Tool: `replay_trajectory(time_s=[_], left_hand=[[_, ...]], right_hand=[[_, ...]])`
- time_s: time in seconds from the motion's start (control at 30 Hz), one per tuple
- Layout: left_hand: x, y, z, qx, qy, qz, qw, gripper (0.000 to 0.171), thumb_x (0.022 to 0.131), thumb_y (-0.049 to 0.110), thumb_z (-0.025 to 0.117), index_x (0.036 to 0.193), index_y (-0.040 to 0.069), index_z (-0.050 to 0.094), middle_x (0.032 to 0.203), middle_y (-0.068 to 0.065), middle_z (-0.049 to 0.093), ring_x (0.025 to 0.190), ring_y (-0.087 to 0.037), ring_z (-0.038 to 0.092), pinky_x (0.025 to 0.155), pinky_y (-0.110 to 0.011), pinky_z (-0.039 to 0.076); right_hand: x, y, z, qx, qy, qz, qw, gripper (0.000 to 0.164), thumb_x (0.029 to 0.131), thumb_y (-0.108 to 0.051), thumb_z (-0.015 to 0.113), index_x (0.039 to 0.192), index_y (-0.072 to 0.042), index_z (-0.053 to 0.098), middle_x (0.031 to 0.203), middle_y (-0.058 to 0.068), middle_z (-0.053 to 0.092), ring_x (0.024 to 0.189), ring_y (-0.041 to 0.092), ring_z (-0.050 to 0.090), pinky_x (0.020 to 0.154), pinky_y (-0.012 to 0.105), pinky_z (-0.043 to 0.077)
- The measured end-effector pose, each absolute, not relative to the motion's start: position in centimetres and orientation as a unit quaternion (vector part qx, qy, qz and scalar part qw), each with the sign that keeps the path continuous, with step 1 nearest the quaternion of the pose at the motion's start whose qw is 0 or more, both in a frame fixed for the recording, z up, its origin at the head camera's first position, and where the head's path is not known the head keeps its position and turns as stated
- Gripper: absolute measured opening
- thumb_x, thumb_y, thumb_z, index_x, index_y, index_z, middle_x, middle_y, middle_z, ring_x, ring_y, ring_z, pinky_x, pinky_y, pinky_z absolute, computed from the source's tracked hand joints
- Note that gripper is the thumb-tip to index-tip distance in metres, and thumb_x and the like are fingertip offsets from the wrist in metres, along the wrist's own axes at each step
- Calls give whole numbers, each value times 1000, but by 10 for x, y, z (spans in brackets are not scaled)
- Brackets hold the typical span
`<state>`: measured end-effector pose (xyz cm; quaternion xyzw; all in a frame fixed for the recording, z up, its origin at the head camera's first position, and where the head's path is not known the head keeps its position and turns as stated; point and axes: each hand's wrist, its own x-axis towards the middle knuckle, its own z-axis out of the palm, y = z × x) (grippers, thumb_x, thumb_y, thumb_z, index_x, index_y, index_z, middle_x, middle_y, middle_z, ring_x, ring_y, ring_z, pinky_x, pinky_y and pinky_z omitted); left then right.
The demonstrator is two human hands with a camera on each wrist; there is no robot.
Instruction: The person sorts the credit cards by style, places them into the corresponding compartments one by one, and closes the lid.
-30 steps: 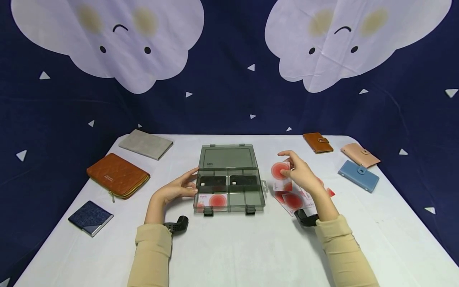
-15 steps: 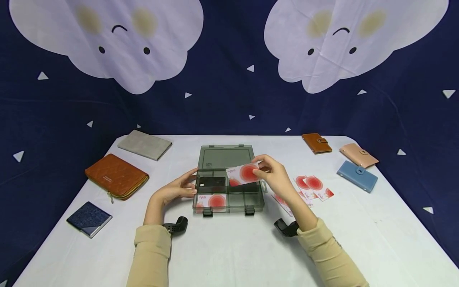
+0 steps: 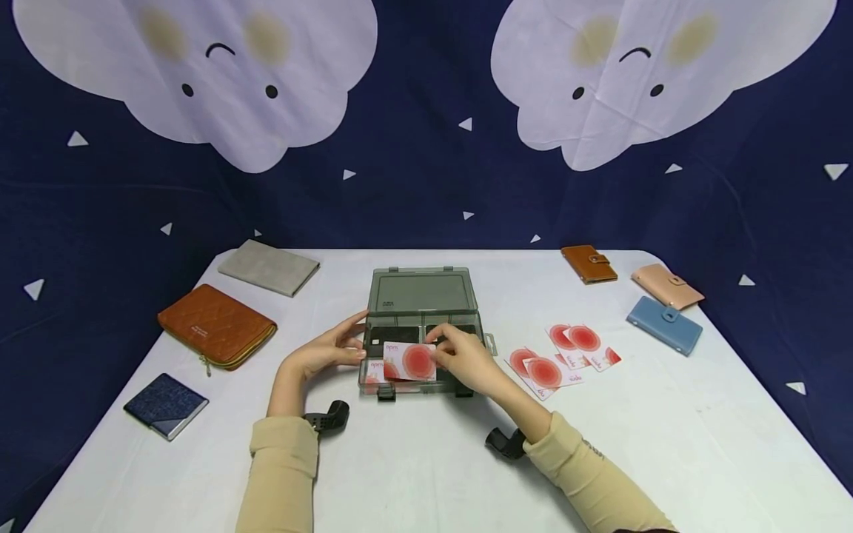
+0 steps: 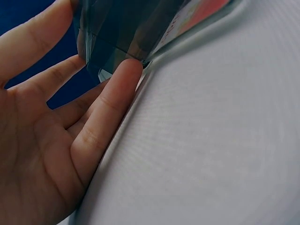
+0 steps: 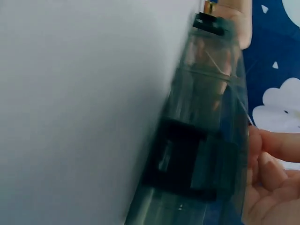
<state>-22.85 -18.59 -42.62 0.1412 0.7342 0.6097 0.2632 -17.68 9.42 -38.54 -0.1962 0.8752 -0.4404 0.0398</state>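
A translucent green plastic box (image 3: 421,289) lies with its lid folded back on the table. Two black cards (image 3: 395,337) occupy its rear compartments. A white and red card (image 3: 376,371) is in the front left compartment. Above that compartment, my right hand (image 3: 466,360) pinches another white and red card (image 3: 409,361) by its right edge, partly covering the one below. My left hand (image 3: 326,349) rests against the box's left side; in the left wrist view its fairly straight fingers (image 4: 110,103) touch the wall. The right wrist view shows the box's front latch (image 5: 187,159) close up.
Several white and red cards (image 3: 546,372) lie loose right of the box. Farther right are brown (image 3: 589,264), pink (image 3: 666,286) and blue (image 3: 664,326) card holders. On the left are a grey wallet (image 3: 269,267), a brown zip wallet (image 3: 216,326) and a dark blue case (image 3: 165,406).
My right hand has carried the card from the loose pile leftward, over the box and down toward its front left compartment. My left hand has stayed at the box's side.
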Motion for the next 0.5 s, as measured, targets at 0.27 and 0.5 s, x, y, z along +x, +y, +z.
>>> replay_trajectory(time_s=[0.27, 0.5], left_hand=[[-228, -186, -425, 138, 741, 603, 260, 88, 83, 9, 67, 150, 18, 11, 152, -21, 9, 104, -16, 45, 84, -30, 43], [-229, -186, -425, 133, 747, 597, 260, 88, 83, 11, 67, 150, 18, 11, 152, -20, 9, 106, -18, 45, 87, -33, 42]], right_hand=[[-175, 90, -390, -237, 883, -392, 103, 23, 89, 0, 55, 111, -5, 58, 87, 5, 65, 77, 17, 60, 67, 27, 46], [-175, 90, -390, -269, 884, -348, 157, 37, 92, -1, 48, 129, -4, 50, 101, 9, 63, 92, 22, 58, 75, 34, 45]])
